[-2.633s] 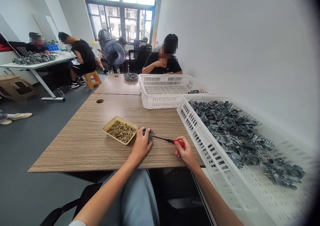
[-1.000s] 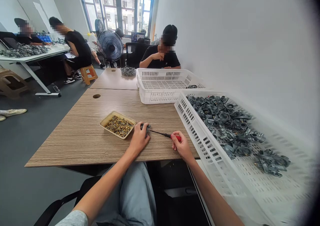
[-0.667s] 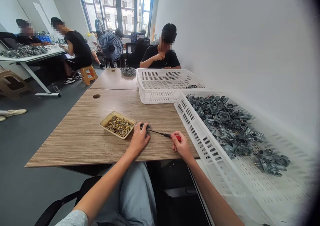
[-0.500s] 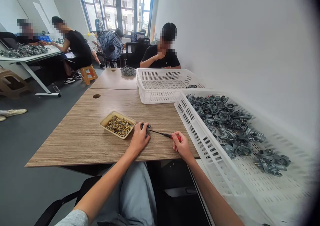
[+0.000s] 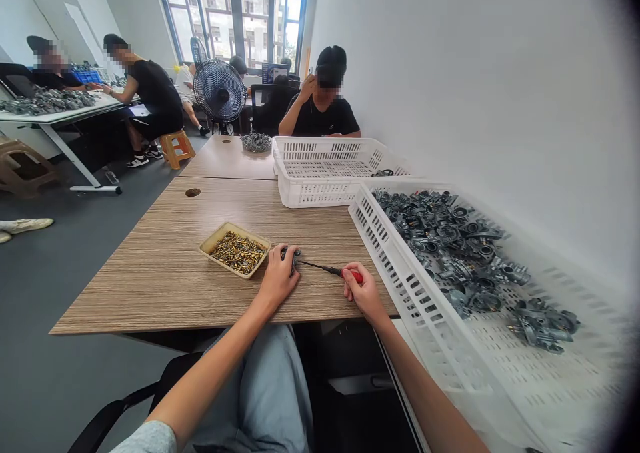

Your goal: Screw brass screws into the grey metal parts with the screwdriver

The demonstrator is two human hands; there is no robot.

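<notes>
My left hand (image 5: 281, 271) is closed around a small grey metal carburetor (image 5: 296, 253), steadying it on the wooden table (image 5: 165, 259). Much of that part is hidden by the fingers. In my right hand (image 5: 363, 291) is a screwdriver (image 5: 330, 269) with a red and black handle. Its long thin shaft points left, and the tip meets the side of the carburetor. Just left of my left hand stands a cream tray (image 5: 219, 261) holding many small brass-coloured pieces (image 5: 241, 251).
At right, a white perforated crate (image 5: 410, 286) contains a heap of grey carburetors (image 5: 450, 233). Behind it stands another white crate (image 5: 315, 193). A co-worker (image 5: 323, 109) sits across the table, near a pile of small metal parts (image 5: 257, 143). A fan (image 5: 220, 91) stands farther back.
My two hands, the carburetor and the screwdriver have hardly moved. Across the table, the co-worker has raised one hand toward the head and bent the head down.
</notes>
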